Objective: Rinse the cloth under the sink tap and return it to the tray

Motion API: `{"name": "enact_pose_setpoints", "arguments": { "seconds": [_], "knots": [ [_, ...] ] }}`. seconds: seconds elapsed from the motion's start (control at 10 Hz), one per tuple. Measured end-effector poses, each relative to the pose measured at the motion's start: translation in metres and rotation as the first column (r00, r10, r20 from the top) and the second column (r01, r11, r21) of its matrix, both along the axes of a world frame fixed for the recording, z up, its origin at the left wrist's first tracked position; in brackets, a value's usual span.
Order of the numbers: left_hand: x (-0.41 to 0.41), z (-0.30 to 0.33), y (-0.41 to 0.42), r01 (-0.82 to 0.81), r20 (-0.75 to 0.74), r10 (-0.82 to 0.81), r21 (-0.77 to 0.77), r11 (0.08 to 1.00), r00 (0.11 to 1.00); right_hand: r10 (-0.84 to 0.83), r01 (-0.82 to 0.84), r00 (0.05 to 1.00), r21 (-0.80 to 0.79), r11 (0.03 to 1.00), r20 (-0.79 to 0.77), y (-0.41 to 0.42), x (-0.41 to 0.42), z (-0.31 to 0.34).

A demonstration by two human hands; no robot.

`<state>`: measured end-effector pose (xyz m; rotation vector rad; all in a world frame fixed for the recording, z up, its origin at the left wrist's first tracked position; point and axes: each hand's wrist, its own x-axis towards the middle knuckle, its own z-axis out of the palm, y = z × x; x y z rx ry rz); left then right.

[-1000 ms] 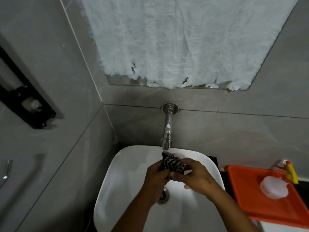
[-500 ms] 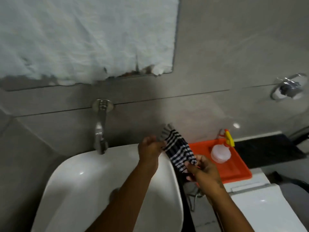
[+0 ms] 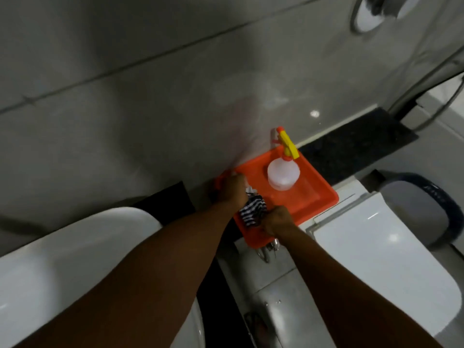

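The black-and-white striped cloth [image 3: 251, 212] is bunched over the left part of the orange tray [image 3: 313, 197], stretched between both hands. My left hand [image 3: 232, 188] grips its far end near the tray's back left corner. My right hand [image 3: 276, 221] grips its near end by the tray's front edge. Whether the cloth rests on the tray floor I cannot tell. The white sink basin [image 3: 75, 252] lies at the lower left; the tap is out of view.
A clear spray bottle [image 3: 283, 173] with a yellow and orange trigger stands in the tray's back part. A white toilet cistern lid [image 3: 376, 247] sits right of the tray, a bin [image 3: 421, 209] beyond it. Grey tiled wall runs behind.
Both hands carried the cloth from under the tap to the right, over the sink rim and down onto the tray. The view swung right, so the tap left the frame.
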<state>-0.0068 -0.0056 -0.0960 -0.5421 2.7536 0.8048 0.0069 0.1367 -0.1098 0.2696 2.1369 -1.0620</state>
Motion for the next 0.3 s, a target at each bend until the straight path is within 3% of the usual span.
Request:
{"name": "enact_pose_setpoints", "arguments": {
  "seconds": [0.1, 0.2, 0.3],
  "knots": [
    [0.005, 0.0, 0.002, 0.082, 0.108, -0.08, -0.019, 0.996, 0.991, 0.216, -0.193, 0.971, 0.199, 0.961, -0.099, -0.001, -0.001, 0.007],
    [0.016, 0.022, -0.005, 0.225, 0.171, -0.204, -0.112, 0.968, 0.964, 0.277, -0.23, 0.943, 0.24, 0.943, -0.187, -0.014, 0.007, 0.03],
    [0.033, 0.067, -0.02, 0.258, 0.1, -0.243, -0.187, 0.948, 0.965, 0.324, -0.263, 0.875, 0.208, 0.942, -0.359, -0.039, 0.02, 0.075]
  ]
}}
